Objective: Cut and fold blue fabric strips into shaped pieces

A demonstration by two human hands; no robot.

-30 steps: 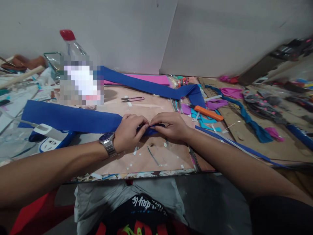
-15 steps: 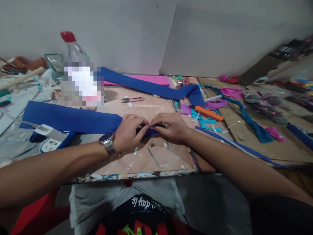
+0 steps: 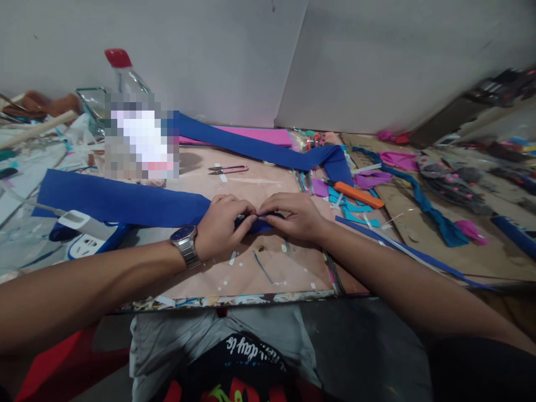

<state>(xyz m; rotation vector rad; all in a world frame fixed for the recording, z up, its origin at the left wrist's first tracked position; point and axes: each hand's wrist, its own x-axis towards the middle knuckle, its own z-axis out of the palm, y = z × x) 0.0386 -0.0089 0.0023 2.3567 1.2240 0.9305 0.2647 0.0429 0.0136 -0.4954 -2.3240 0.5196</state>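
Observation:
A wide blue fabric strip (image 3: 121,198) lies across the left of the table and runs under my left hand (image 3: 221,223). Thumb and fingers of that hand pinch the strip's folded, narrowed part near the table's middle. My right hand (image 3: 293,218) pinches the same blue fabric just beside it, and the fingertips of both hands nearly touch. The fold between the fingertips is mostly covered. A silver watch (image 3: 184,243) is on my left wrist.
Thread snips (image 3: 228,170) lie beyond my hands, with an orange cutter (image 3: 359,194) to the right. A white-and-blue power strip (image 3: 90,240) sits left. Behind are a red-capped bottle (image 3: 128,78) and another blue strip (image 3: 247,148). Scraps and cardboard (image 3: 402,223) lie right.
The view has shifted slightly. Both hands keep their pinch on the blue fabric, with hardly any visible movement.

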